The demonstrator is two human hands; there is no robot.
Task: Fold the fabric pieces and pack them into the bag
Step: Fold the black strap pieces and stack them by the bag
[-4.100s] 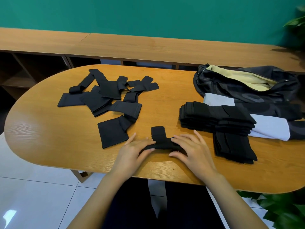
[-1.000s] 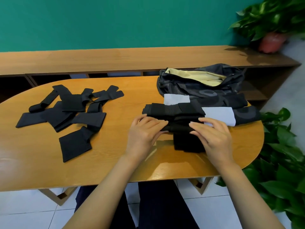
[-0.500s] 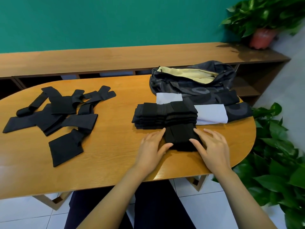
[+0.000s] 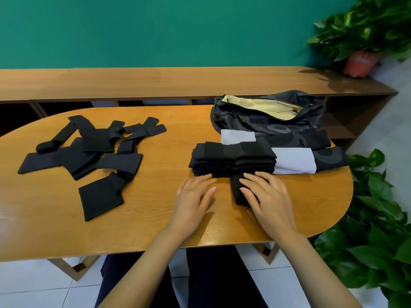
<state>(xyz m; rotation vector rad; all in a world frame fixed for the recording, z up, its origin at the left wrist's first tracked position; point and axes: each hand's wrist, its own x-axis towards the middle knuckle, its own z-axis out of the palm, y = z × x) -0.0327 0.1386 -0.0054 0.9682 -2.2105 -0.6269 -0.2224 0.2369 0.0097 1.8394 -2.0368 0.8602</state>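
The left hand point(image 4: 194, 194) has slid off the single stack of folded black fabric pieces point(image 4: 231, 157) onto the oval wooden table point(image 4: 155, 218), fingers straight and holding nothing. The right hand point(image 4: 270, 197) presses flat on the stack's near end. One open dark patterned cloth bag point(image 4: 266, 121) lies just behind the stack. One heap of unfolded black fabric pieces point(image 4: 93, 152) lies to the left, overlapping too much to count.

A single head-worn camera looks forward and down, close over the table point(image 4: 155, 218), edges seemingly warped.
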